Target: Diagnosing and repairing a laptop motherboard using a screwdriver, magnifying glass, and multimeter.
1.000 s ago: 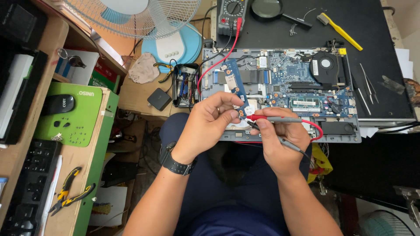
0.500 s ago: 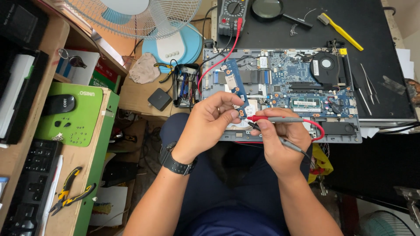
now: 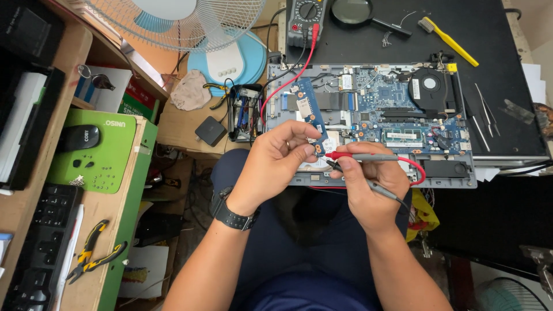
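An opened laptop (image 3: 403,115) lies on a black mat with its blue motherboard and black cooling fan bare. My left hand (image 3: 276,167) pinches a small blue circuit board (image 3: 314,144) above the laptop's near edge. My right hand (image 3: 371,184) grips two multimeter probes, a red probe (image 3: 357,156) and a black probe (image 3: 345,171), whose tips point left at the small board. A red lead (image 3: 288,78) runs up to the multimeter (image 3: 305,20) at the far edge. A black watch sits on my left wrist.
A fan with a white base (image 3: 230,57) stands at the back left. A magnifying glass (image 3: 363,12), a yellow-handled brush (image 3: 449,40) and tweezers (image 3: 484,112) lie on the mat. On the left shelf are a green pad with a black mouse (image 3: 80,137), a keyboard (image 3: 40,242) and pliers (image 3: 92,253).
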